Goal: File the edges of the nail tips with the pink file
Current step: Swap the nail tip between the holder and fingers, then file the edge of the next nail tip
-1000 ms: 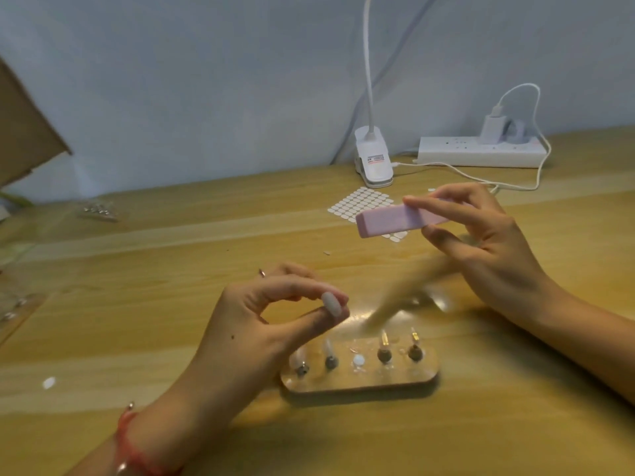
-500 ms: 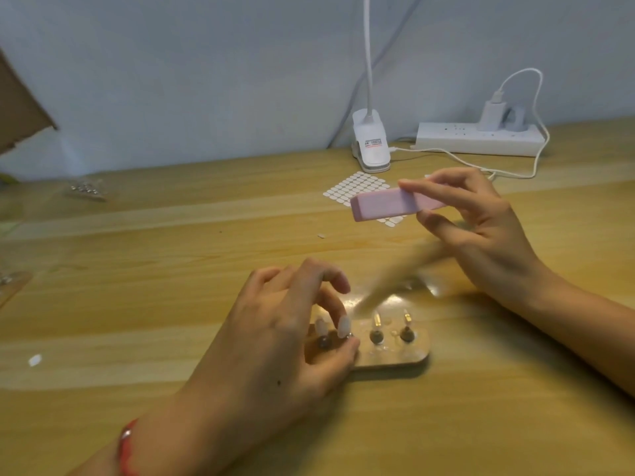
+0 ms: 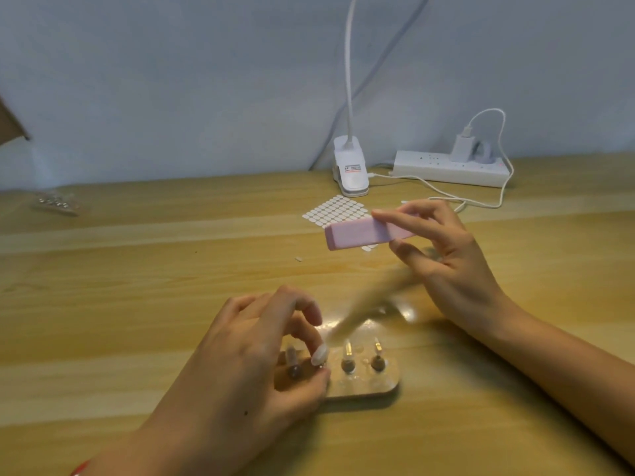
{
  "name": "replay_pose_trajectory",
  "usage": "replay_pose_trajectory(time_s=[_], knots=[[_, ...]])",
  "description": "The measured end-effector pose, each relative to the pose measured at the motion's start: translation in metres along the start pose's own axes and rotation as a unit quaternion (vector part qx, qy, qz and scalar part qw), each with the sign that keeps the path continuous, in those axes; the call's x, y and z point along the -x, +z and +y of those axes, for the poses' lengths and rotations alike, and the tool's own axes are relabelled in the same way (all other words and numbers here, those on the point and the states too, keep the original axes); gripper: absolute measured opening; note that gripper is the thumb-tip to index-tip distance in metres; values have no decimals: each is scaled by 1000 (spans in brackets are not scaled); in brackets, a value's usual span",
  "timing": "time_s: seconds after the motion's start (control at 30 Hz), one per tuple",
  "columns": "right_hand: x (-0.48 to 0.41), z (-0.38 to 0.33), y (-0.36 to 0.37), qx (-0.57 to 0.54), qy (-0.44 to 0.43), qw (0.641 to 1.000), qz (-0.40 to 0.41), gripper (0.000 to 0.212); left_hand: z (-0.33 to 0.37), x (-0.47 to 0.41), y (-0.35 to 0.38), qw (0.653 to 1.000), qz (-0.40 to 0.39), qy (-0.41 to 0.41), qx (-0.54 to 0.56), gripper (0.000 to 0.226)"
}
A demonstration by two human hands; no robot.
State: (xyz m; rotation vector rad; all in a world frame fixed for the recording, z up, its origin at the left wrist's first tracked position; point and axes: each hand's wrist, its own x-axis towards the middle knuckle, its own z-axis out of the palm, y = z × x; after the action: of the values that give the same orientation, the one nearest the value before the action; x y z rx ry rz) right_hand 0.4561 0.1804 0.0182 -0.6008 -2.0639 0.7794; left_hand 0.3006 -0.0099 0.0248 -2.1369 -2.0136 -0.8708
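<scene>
The nail tip (image 3: 319, 354), raised clear of the wooden holder (image 3: 378, 388) a second ago, is now being kept low at the holder's left end, where it is being pinched between the thumb and a curled finger of the left hand (image 3: 254, 369). The pink file (image 3: 360, 236) is still being held in the air above the worktop (image 3: 137, 304), gripped at its right end by the fingers (image 3: 395, 216) of the right hand (image 3: 450, 266), well apart from the nail tip. A label (image 3: 353, 169) is being shown on the white lamp clip (image 3: 354, 185); its print is too small to be read.
</scene>
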Motion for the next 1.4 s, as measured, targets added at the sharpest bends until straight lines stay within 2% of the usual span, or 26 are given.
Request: replay_pose_trajectory(time_s=[0.33, 0.47, 0.63, 0.83, 0.9, 0.97, 1.03, 1.13, 1.27, 1.4], knots=[[0, 2, 0, 3, 5, 1000, -3, 44, -2, 0, 1, 1000, -6, 0, 4, 34], [0, 2, 1, 3, 2, 1000, -1, 44, 0, -2, -2, 1000, -15, -5, 5, 42], [0, 2, 1, 9, 1, 1000, -5, 43, 6, -10, -2, 999, -23, 45, -18, 43], [0, 0, 0, 6, 3, 1000, -5, 43, 10, -18, 2, 998, -22, 65, -3, 40], [1, 0, 0, 3, 4, 1000, -6, 43, 13, -21, 3, 995, -11, 97, -33, 39], [1, -1, 1, 1, 7, 1000, -3, 43, 16, -22, 0, 993, 20, 116, -1, 33], [1, -1, 1, -1, 12, 1000, 0, 43, 19, -25, -8, 987, 58, 69, 134, 33], [1, -1, 1, -2, 7, 1000, 3, 43, 8, -28, -20, 950, 140, -25, 279, 44], [3, -4, 0, 18, 2, 999, 27, 38, -17, -26, -18, 910, 185, -139, 343, 46], [7, -11, 2, 90, -51, 993, 55, 25, -33, -22, -4, 886, 180, -183, 385, 46]])
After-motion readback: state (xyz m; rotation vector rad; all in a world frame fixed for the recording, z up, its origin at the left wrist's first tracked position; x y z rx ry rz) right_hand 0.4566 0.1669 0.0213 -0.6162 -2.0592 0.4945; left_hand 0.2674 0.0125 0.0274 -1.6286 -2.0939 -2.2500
